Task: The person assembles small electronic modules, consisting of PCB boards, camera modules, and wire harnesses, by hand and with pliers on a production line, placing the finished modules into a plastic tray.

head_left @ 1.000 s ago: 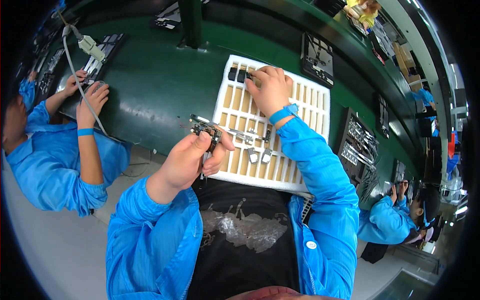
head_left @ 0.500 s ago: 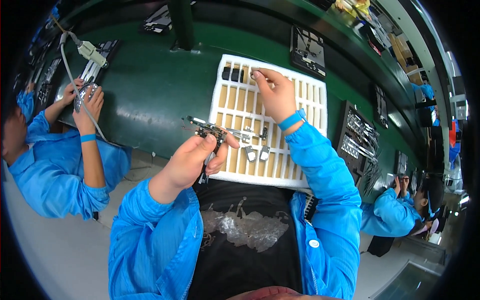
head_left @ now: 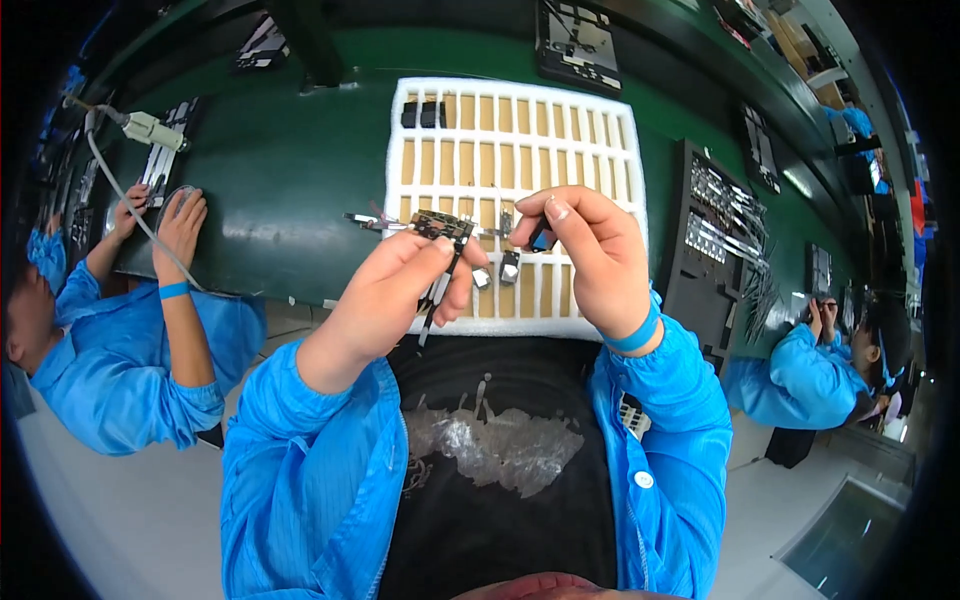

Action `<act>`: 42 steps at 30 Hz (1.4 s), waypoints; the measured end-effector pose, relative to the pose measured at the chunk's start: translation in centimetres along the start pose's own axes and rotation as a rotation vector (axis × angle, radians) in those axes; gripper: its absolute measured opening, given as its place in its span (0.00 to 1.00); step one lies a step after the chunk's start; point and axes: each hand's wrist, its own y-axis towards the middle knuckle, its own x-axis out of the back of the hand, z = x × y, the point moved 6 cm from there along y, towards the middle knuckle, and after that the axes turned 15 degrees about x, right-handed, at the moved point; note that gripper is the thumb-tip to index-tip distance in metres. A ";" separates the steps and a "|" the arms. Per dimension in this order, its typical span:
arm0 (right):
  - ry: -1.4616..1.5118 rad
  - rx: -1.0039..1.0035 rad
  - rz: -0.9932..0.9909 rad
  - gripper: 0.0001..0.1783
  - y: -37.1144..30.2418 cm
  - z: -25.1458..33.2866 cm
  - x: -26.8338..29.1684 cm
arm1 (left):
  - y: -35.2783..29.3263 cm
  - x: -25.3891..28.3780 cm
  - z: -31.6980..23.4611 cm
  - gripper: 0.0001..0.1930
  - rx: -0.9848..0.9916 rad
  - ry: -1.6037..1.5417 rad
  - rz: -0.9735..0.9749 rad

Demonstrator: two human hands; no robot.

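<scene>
My left hand pinches a small circuit board between thumb and fingers, with thin dark flat cables hanging from it and a strip sticking out to the left. Close by on its right, my right hand grips a small dark block with a blue face, partly hidden by the fingers. Both hands are above a white foam tray divided into many narrow slots with tan bottoms. Small black-and-silver parts, one a module, lie on the tray between my hands. Several black blocks sit in its far left slots.
On the green bench, a dark tray of silver strips stands to the right. A black fixture lies behind the foam tray. At left, a co-worker's hand works near a hanging cable with a pale connector.
My right hand has come back from the far left slots toward my left hand, and a dark blue-faced block now shows in it. The board has turned slightly; the view has shifted.
</scene>
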 end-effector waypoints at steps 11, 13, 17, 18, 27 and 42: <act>-0.758 0.409 0.072 0.03 -2.0 4.2 0.3 | 1.5 -1.7 0.5 0.12 -0.106 0.053 -0.068; -0.757 0.421 0.086 0.02 -2.2 4.0 0.2 | 1.6 -1.8 0.6 0.12 -0.125 0.025 -0.105; -0.707 0.396 0.112 0.02 -2.4 4.0 -0.3 | 1.6 -2.1 1.0 0.11 -0.126 0.002 -0.109; -0.690 0.380 0.117 0.03 -2.4 3.8 -0.5 | 1.6 -2.0 1.1 0.11 -0.121 0.002 -0.111; -0.634 0.294 0.071 0.04 -2.8 2.8 -0.8 | 1.4 -1.9 1.5 0.10 -0.100 0.000 -0.081; -0.529 0.358 0.089 0.02 -3.4 1.6 -1.7 | 1.2 -2.0 1.9 0.08 -0.175 0.061 -0.161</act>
